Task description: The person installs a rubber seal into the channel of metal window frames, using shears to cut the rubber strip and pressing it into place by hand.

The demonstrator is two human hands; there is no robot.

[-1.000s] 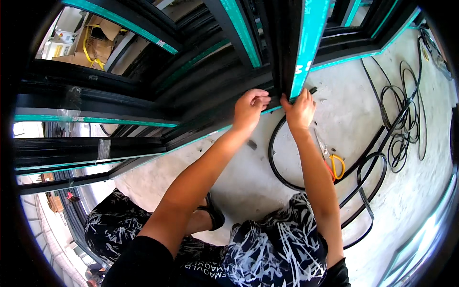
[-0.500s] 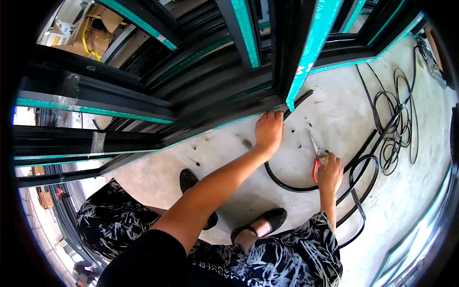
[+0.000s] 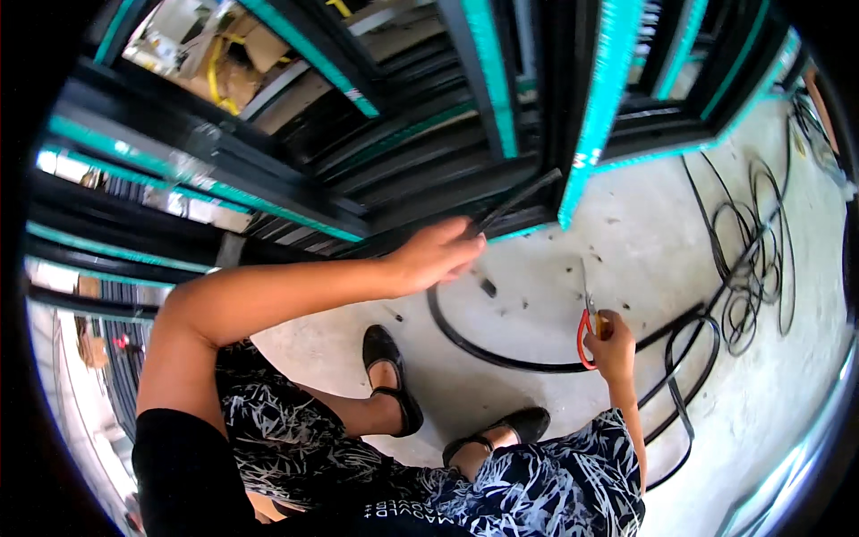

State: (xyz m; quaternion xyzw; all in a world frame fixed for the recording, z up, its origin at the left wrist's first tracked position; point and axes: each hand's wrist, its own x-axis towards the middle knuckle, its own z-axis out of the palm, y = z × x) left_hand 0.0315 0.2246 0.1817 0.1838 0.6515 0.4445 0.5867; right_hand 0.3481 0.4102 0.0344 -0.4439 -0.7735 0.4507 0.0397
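Observation:
My left hand [image 3: 437, 258] is closed around a black rubber strip [image 3: 488, 356] near the lower bar of a dark window frame [image 3: 394, 219] with green tape on its edges. The strip's free end sticks up past my fingers in front of the frame. Its other side hangs in a curve to the floor and runs right. Lower right, my right hand [image 3: 615, 347] grips a pair of scissors [image 3: 587, 315] with red handles, blades pointing away from me. Something yellow shows by its fingers, too covered to make out.
Thin black strip lies in tangled loops [image 3: 752, 259] on the pale floor at right. Small black scraps [image 3: 488, 287] are scattered between my hands and feet. More dark frames stand at left and far right. Cardboard [image 3: 242, 63] lies behind the frames.
My left hand has moved left and toward me from the frame's corner, carrying the strip, whose end now rises in front of the frame. The right hand still holds the scissors, slightly lower. The view has shifted.

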